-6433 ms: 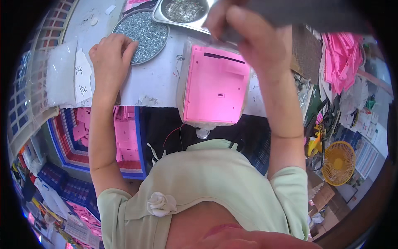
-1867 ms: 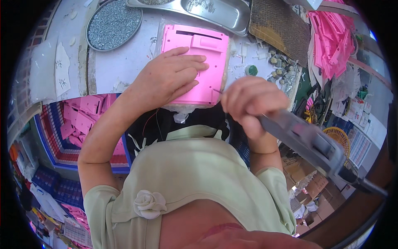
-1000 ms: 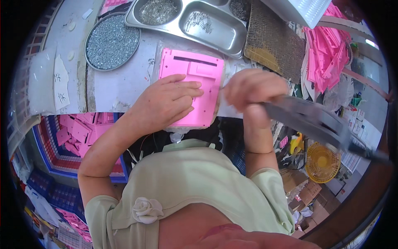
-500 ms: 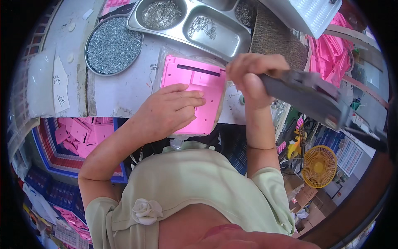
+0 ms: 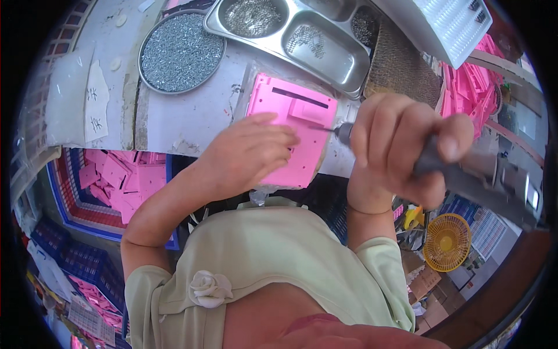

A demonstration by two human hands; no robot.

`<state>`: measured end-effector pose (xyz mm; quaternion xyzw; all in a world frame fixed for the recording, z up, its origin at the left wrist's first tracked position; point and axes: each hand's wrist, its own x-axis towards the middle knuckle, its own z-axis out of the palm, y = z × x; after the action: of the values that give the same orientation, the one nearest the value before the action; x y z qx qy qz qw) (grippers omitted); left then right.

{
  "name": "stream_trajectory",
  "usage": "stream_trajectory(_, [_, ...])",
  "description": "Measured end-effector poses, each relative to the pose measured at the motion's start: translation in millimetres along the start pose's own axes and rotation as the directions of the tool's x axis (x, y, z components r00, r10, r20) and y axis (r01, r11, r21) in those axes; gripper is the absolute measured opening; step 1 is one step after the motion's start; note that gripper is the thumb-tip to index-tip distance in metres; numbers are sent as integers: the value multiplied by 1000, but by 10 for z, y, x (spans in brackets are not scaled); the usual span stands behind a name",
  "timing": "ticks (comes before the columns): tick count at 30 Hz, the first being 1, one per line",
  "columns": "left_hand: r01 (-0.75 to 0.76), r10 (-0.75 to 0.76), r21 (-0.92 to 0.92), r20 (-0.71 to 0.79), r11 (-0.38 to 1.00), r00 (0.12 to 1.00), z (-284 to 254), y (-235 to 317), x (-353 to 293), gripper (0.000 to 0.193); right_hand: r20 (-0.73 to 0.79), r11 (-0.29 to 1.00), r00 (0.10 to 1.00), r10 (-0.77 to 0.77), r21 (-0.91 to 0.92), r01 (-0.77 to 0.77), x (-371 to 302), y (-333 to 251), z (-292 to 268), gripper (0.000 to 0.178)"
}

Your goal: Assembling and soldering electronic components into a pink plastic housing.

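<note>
A pink plastic panel (image 5: 293, 174) with a dark slot near its far edge lies on the table edge in front of me, on clear plastic wrap. My left hand (image 5: 247, 148) rests across its left side, fingers stretched out and slightly blurred. In my right hand (image 5: 395, 139) is a dark power screwdriver (image 5: 488, 183), gripped round its body and tilted to the right. Its thin bit points left, over the middle of the panel and close to my left fingertips; I cannot tell whether the tip touches. Whatever lies under my left fingers is hidden.
A round tray of small screws (image 5: 183, 52) stands at the far left, beside a metal compartment tray (image 5: 279, 43) with small metal parts. More pink pieces fill a blue-rimmed crate (image 5: 125, 177) at lower left. A white ribbed tray (image 5: 444, 29) and a yellow basket (image 5: 447, 242) are at right.
My right hand has swung lower and nearer with the screwdriver, bringing its bit into view over the panel. The whole view has shifted slightly; my left hand stays on the panel.
</note>
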<state>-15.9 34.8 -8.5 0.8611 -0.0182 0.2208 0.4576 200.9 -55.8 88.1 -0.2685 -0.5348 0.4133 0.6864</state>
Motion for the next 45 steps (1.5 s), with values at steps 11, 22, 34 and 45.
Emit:
stream_trajectory(11, [130,-105,145,-168,981,980,-270,41,-100,19,-50,997,996,75,34,-74,67,249,512,25])
stream_trajectory(22, [30,-4,138,-182,990,983,-322,-18,-107,16,-101,978,988,116,184,-96,77,315,598,28])
stream_trajectory(34, [62,-53,92,-92,994,994,-211,11,-215,20,-251,949,967,-45,-313,-37,179,853,161,23])
stream_trajectory(45, [86,-39,250,-187,965,982,80,76,-361,23,-47,752,999,-6,-658,-27,196,980,150,15])
